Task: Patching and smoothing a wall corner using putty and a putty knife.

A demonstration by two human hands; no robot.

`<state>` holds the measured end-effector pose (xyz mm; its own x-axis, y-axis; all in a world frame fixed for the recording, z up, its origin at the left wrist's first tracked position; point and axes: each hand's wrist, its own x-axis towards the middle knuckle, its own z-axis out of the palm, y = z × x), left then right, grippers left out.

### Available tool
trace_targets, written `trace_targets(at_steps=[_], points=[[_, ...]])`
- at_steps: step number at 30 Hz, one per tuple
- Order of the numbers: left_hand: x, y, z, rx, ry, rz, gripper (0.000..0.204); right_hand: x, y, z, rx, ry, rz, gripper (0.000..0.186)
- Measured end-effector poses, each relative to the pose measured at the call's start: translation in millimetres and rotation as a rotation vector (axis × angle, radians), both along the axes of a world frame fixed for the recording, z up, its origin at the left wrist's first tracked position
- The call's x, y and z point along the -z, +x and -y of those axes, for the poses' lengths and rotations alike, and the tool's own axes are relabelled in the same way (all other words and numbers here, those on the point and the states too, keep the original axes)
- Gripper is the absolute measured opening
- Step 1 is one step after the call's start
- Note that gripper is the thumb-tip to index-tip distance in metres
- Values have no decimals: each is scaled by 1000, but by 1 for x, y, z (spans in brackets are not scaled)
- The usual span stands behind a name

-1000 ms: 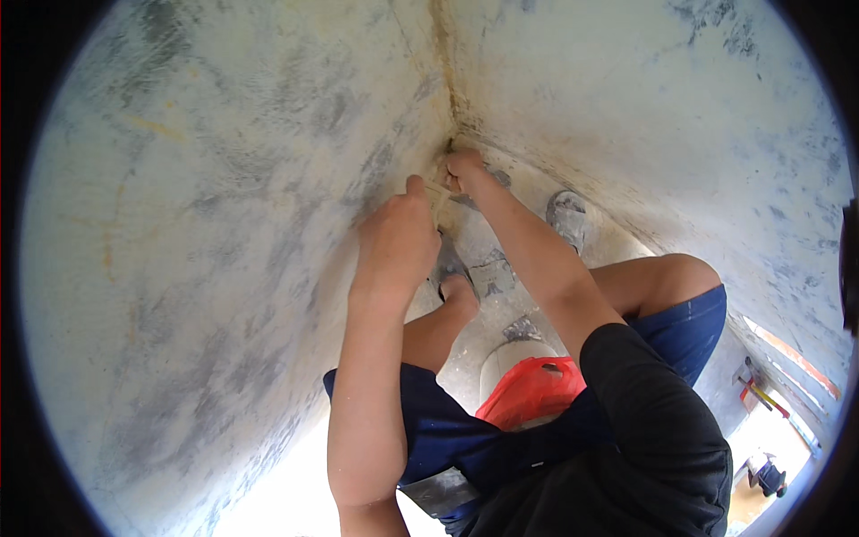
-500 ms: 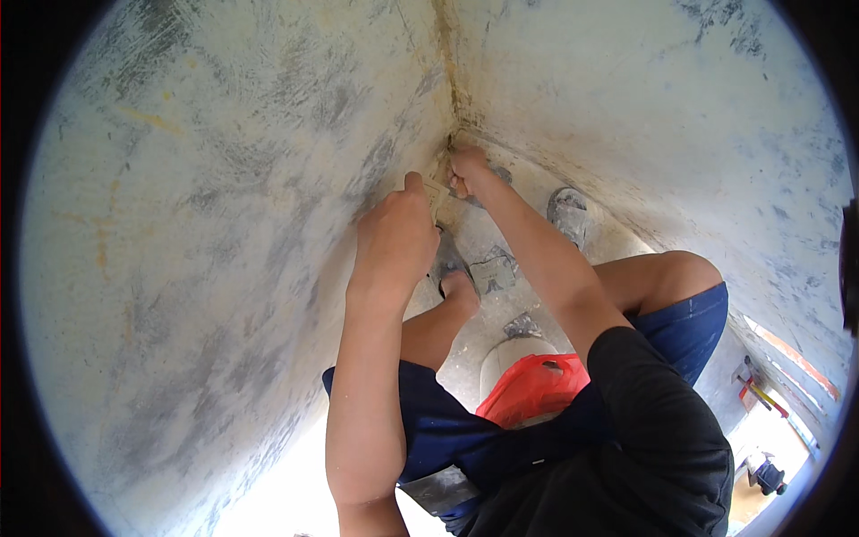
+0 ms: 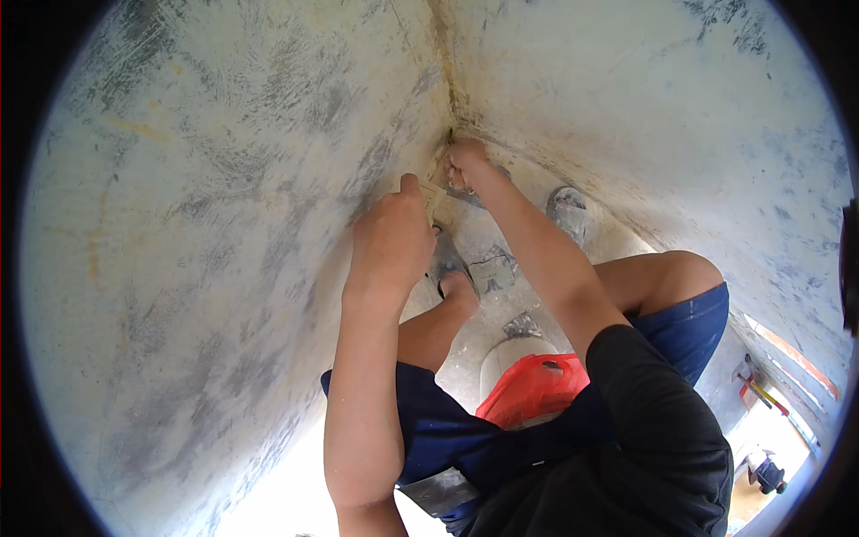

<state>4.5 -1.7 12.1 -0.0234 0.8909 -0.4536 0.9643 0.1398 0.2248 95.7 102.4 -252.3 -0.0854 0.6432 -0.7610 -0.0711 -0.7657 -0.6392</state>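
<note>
I crouch at an inside corner of two mottled, whitish walls point(image 3: 206, 206). My left hand point(image 3: 391, 233) is closed on a thin beige sheet point(image 3: 428, 192) beside the left wall, just short of the corner. Farther in, my right hand point(image 3: 465, 161) is low at the corner with fingers curled; what they hold, if anything, I cannot make out. A grey, dust-smeared sandal point(image 3: 447, 255) is on my left foot, and another grey shoe point(image 3: 566, 215) shows beside the right wall. The dusty floor point(image 3: 474, 340) shows between my legs.
A red plastic bag point(image 3: 528, 385) lies on a pale rounded container point(image 3: 497, 358) between my legs. At the lower right, tools with red and yellow handles point(image 3: 761, 394) rest by the wall, and a dark object or figure point(image 3: 768, 476), too small to tell, shows in a bright opening.
My left hand has shifted very slightly left with the beige sheet. My right hand has moved slightly within the corner, now a little higher in the picture.
</note>
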Motion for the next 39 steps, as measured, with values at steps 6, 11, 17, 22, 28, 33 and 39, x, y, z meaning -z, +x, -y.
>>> trace_targets(at_steps=[6,11,17,22,28,33,39], points=[[0,1,-7,29,-36,-24,39,10,11,-12,-25,19,-11,14],[8,4,-5,6,20,38,20,14,10,-23,2,-74,30,21],[1,10,-11,24,16,54,38,18,11,-29,57,-73,122,19],[-7,14,-8,17,-43,21,28,31,18,-23,91,-1,67,16],[24,-3,-3,3,-80,25,27,43,29,2,-26,-16,38,20],[25,-35,11,-52,-138,2,33,21,27,83,-489,-16,131,21],[2,-31,14,-6,-375,-130,33,-18,44,123,-630,-211,149,18]])
